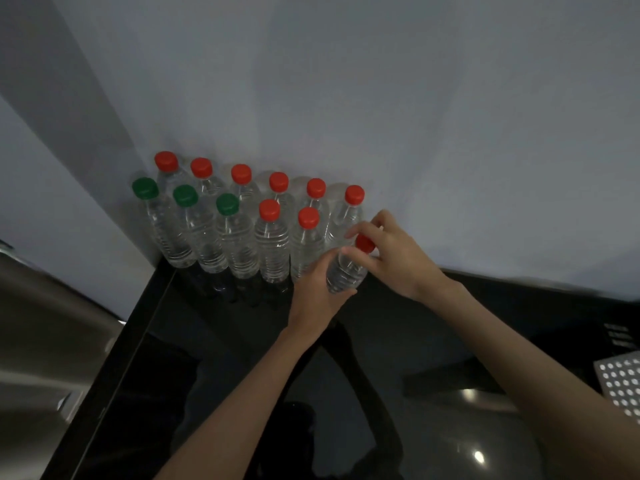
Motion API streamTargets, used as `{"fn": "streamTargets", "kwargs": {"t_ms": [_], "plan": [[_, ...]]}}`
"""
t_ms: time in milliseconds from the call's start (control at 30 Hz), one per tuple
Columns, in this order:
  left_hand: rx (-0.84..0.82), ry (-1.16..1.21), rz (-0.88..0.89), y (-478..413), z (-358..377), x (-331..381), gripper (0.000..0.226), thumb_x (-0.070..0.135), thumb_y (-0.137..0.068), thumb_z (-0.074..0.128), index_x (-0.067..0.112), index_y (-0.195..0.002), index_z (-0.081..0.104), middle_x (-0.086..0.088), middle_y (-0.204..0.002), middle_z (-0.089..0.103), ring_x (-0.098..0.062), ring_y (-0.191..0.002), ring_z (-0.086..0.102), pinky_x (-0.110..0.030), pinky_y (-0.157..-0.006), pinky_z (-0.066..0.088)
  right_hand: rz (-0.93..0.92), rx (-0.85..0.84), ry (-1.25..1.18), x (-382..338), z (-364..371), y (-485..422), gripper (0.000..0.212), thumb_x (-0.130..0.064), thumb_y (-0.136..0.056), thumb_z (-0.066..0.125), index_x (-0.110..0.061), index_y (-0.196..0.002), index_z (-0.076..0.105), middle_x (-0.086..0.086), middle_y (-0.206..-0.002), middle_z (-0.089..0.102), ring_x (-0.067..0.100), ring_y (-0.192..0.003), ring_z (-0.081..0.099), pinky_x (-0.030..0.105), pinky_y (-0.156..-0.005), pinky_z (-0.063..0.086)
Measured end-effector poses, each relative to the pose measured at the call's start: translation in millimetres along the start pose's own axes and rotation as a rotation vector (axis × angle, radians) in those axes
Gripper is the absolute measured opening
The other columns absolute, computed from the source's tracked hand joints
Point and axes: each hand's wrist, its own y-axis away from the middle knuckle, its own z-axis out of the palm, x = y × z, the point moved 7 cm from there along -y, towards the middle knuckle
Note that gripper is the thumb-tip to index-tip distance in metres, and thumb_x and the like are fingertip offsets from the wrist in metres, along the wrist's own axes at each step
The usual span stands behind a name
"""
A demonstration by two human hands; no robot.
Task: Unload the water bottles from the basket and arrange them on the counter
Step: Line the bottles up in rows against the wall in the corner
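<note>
On counter, both hands grip bottle

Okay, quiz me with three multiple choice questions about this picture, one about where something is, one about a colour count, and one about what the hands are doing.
1. Where do the green-capped bottles stand?
A. At the left end of the front row
B. At the right end of the back row
C. Lying flat by the counter's front edge

2. How many green caps show?
A. One
B. Three
C. Six

3. What are the hands doing?
A. Both rest flat on the counter
B. Both hold one red-capped bottle
C. Each holds its own bottle

Answers:
1. A: the green-capped bottles stand upright at the left of the front row, nearest the wall corner.
2. B: three green caps show; every other cap is red.
3. B: the left hand wraps the body of the held bottle, and the right hand has its fingers around the red cap, at the right end of the row on the counter.
</note>
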Motion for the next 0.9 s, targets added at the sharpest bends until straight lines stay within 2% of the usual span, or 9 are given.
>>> {"fn": "streamTargets", "kwargs": {"t_ms": [133, 233, 300, 367, 467, 600, 733, 833, 900], "plan": [[-0.009, -0.053, 0.001, 3.1, -1.1, -4.3, 0.052, 0.043, -0.079, 0.067, 0.025, -0.125, 0.052, 0.010, -0.116, 0.061, 0.001, -0.107, 0.055, -0.019, -0.090, 0.045, 0.053, 0.035, 0.054, 7.7, 2.9, -6.7, 0.030, -0.031, -0.093, 0.059, -0.011, -0.114, 0.051, 0.003, -0.105, 0.036, 0.021, -0.077, 0.053, 0.031, -0.072, 0.049], [-0.021, -0.102, -0.052, 5.6, 4.4, -14.9, 0.064, 0.033, -0.079, 0.074, 0.029, -0.135, 0.043, 0.008, -0.130, 0.051, -0.001, -0.120, 0.045, -0.023, -0.100, 0.041, 0.121, 0.050, -0.088, 13.6, 5.3, -14.8, 0.021, -0.025, -0.090, 0.063, -0.013, -0.106, 0.056, -0.001, -0.100, 0.042, 0.020, -0.080, 0.056, 0.032, -0.072, 0.053], [-0.011, -0.082, -0.079, 4.9, 5.3, -22.1, 0.071, 0.030, -0.076, 0.077, 0.032, -0.137, 0.040, 0.010, -0.132, 0.050, 0.000, -0.123, 0.045, -0.027, -0.103, 0.043, 0.155, 0.027, -0.265, 14.7, 9.7, -17.7, 0.020, -0.024, -0.086, 0.068, -0.013, -0.099, 0.057, -0.002, -0.096, 0.047, 0.020, -0.073, 0.061, 0.026, -0.056, 0.056], [-0.002, -0.055, -0.085, 4.9, 2.5, -26.6, 0.069, 0.029, -0.075, 0.078, 0.034, -0.134, 0.043, 0.013, -0.127, 0.055, 0.000, -0.120, 0.050, -0.030, -0.102, 0.046, 0.140, -0.024, -0.300, 10.9, 19.9, -16.2, 0.023, -0.028, -0.087, 0.067, -0.011, -0.098, 0.055, 0.001, -0.095, 0.051, 0.020, -0.067, 0.063, 0.020, -0.049, 0.052], [0.008, -0.041, -0.079, 9.1, -1.8, -28.3, 0.064, 0.032, -0.073, 0.079, 0.037, -0.129, 0.048, 0.017, -0.120, 0.059, 0.004, -0.113, 0.054, -0.026, -0.096, 0.048, 0.054, -0.059, -0.168, 5.5, 30.4, -10.0, 0.026, -0.038, -0.093, 0.057, -0.015, -0.100, 0.047, 0.003, -0.089, 0.054, 0.016, -0.066, 0.058, 0.021, -0.052, 0.046], [0.028, -0.029, -0.131, 13.8, -6.6, -34.1, 0.052, 0.045, -0.076, 0.072, 0.032, -0.123, 0.054, 0.018, -0.113, 0.063, 0.007, -0.102, 0.058, -0.025, -0.090, 0.050, -0.003, -0.036, -0.120, 2.6, 27.3, -13.2, 0.031, -0.032, -0.094, 0.057, -0.011, -0.111, 0.043, 0.002, -0.082, 0.055, 0.008, -0.058, 0.052, 0.017, -0.053, 0.041], [-0.037, -0.112, -0.164, 15.8, -13.3, -49.3, 0.048, 0.037, -0.086, 0.065, 0.027, -0.131, 0.049, 0.010, -0.127, 0.058, -0.006, -0.113, 0.056, -0.036, -0.098, 0.048, -0.031, 0.042, -0.068, -1.0, 22.2, -22.5, 0.035, -0.029, -0.093, 0.059, -0.009, -0.116, 0.044, 0.004, -0.084, 0.056, 0.017, -0.069, 0.056, 0.033, -0.063, 0.052], [-0.109, -0.171, -0.197, 16.9, -21.4, -60.0, 0.053, 0.036, -0.090, 0.060, 0.025, -0.139, 0.042, 0.005, -0.139, 0.048, -0.010, -0.125, 0.046, -0.034, -0.106, 0.041, 0.020, 0.097, -0.071, 7.4, 15.4, -35.6, 0.028, -0.027, -0.091, 0.062, -0.009, -0.102, 0.043, 0.006, -0.084, 0.054, 0.024, -0.070, 0.058, 0.045, -0.062, 0.056], [-0.139, -0.169, -0.183, 16.2, -26.6, -61.4, 0.051, 0.035, -0.092, 0.058, 0.026, -0.140, 0.042, 0.007, -0.141, 0.046, -0.009, -0.129, 0.042, -0.028, -0.108, 0.035, 0.060, 0.119, -0.077, 11.6, 14.0, -44.4, 0.028, -0.025, -0.091, 0.063, -0.008, -0.102, 0.044, 0.009, -0.087, 0.056, 0.027, -0.074, 0.060, 0.048, -0.062, 0.056]]}}
